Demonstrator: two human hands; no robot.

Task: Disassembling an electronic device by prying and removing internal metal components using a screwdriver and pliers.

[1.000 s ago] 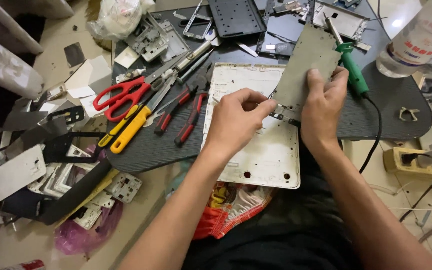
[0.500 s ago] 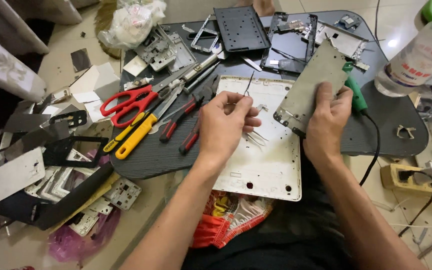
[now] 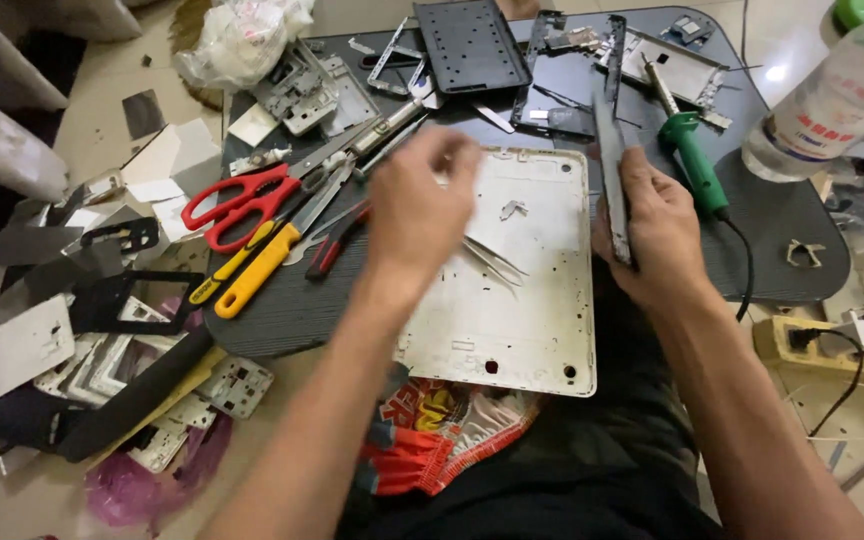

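Note:
A white tablet back cover lies on the dark work mat in front of me. My right hand grips a thin grey metal panel, held edge-on and nearly upright over the cover's right side. My left hand hovers blurred over the cover's left edge with fingers spread and nothing in it. Metal tweezers rest on the cover just right of that hand. A small metal clip lies near the cover's top.
Red scissors, a yellow-handled tool and red-handled pliers lie left of the cover. A green soldering iron sits to the right, a plastic bottle beyond it. Frames and phone parts litter the mat's far end and the floor at left.
My right hand has turned the grey panel from flat to edge-on. My left hand let go of the tweezers, which now lie on the cover, and lifted away to the left.

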